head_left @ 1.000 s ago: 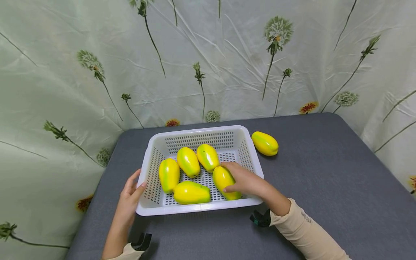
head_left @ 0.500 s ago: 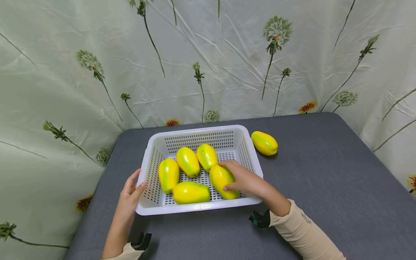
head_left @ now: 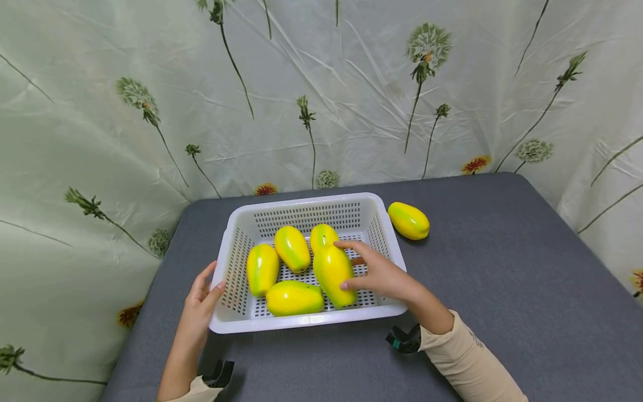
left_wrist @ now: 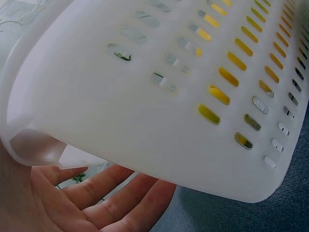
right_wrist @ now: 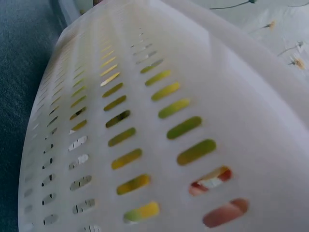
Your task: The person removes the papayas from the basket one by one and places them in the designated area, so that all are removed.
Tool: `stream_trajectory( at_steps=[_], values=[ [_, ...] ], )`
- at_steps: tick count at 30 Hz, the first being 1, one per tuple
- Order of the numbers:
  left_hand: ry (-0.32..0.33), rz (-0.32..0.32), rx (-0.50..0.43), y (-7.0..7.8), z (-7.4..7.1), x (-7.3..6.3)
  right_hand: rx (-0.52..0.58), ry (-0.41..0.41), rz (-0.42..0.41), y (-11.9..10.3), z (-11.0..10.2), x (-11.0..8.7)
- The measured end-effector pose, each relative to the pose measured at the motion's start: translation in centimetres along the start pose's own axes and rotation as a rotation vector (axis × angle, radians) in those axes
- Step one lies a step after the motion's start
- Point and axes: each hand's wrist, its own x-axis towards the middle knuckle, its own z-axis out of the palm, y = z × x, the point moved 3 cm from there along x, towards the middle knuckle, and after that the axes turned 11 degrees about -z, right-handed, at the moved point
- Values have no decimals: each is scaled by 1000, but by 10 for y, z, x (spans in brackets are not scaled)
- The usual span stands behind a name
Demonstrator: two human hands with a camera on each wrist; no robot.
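A white plastic basket (head_left: 261, 325) with slotted walls stands on the grey table, holding several yellow-green papayas. My left hand (head_left: 200, 304) holds the basket's left end, its thumb on the rim and its fingers along the outside; in the left wrist view the fingers (left_wrist: 123, 193) show below the rim. Inside the basket on the right, my right hand (head_left: 383, 277) holds a papaya (head_left: 332, 276) between thumb and fingers. That fruit partly covers another papaya (head_left: 323, 235) behind it. The basket wall (right_wrist: 159, 159) hides most of the right hand in the right wrist view.
One more papaya (head_left: 409, 221) lies on the table just outside the basket's right rear corner. Further papayas rest at the left (head_left: 262, 270), back (head_left: 292, 249) and front (head_left: 295, 298) inside the basket. A flowered curtain (head_left: 361, 100) hangs behind the table (head_left: 492, 262).
My right hand has shifted the held papaya to the left inside the basket, so it now overlaps the one behind. My left hand has stayed on the basket's left rim.
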Motion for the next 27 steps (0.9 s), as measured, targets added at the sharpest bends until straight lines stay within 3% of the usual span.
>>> stream_trajectory(
  at_steps=[8,15,21,27],
  values=[
    [-7,2,-8,0,1,0,183,58,-44,-12,-7,-6],
    [-5,9,-2,1,0,0,254,202,-246,-25,-36,-17],
    [-7,16,3,1,0,-1,146,401,-341,-18,-75,-28],
    [-8,16,5,1,0,-1,-20,640,-230,-2,-108,-40]
  ],
)
